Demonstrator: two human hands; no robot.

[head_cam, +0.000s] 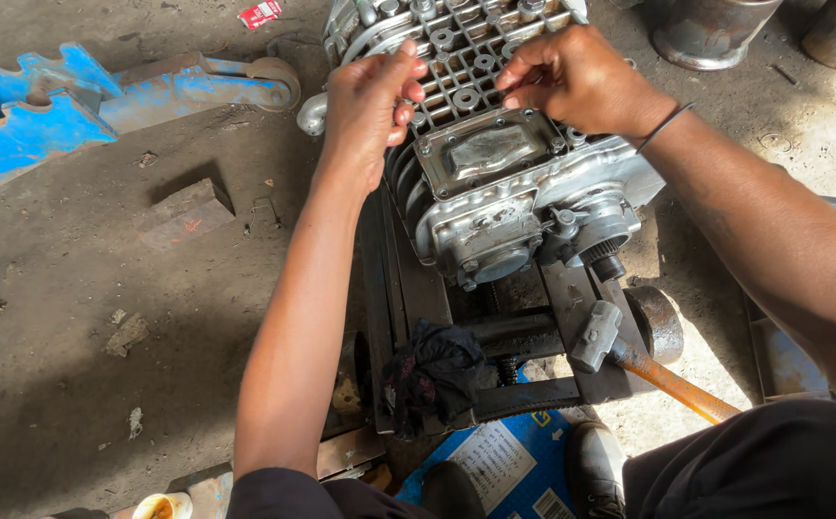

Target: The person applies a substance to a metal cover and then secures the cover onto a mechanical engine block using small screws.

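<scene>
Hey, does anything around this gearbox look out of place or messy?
Some things do. A hammer lies loose on the stand's edge below the gearbox, its handle poking out over the floor. A black rag is bunched on the frame. Scraps litter the dirt floor.

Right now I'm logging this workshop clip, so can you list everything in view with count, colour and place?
gearbox casing: one, silver-grey, centre top, on a dark metal stand
hammer: one, grey head, orange handle, on the stand at lower right
rag: one, black, draped on the stand's front
blue metal part: one, chipped blue, on the ground at upper left
block: one, grey-brown, on the ground at left
metal drums: two, grey, top right
blue carton: one, bottom centre, under the stand
shoe: one, dark, bottom centre
left hand: on the casing's top left
right hand: on the casing's top, fingers pinched
</scene>
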